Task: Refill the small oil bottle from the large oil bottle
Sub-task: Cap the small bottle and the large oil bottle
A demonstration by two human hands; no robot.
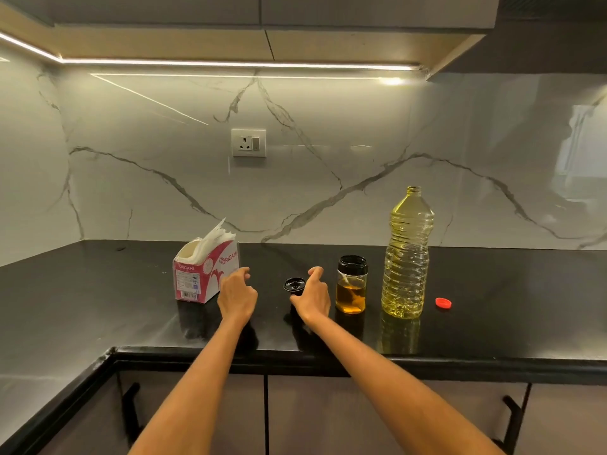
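Here, small oil bottle (pixel 351 285) half-full, uncapped.

right hand (pixel 313 298) holds a black lid (pixel 294 285) left of the small oil bottle (pixel 351 285); large oil bottle (pixel 407 257) stands uncapped right of it, left hand (pixel 237 295) hovering further left.

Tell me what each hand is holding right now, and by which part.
The right hand holds the small black cap by its rim, thumb below and fingers above. The left hand holds nothing; it hangs beside the tissue box.
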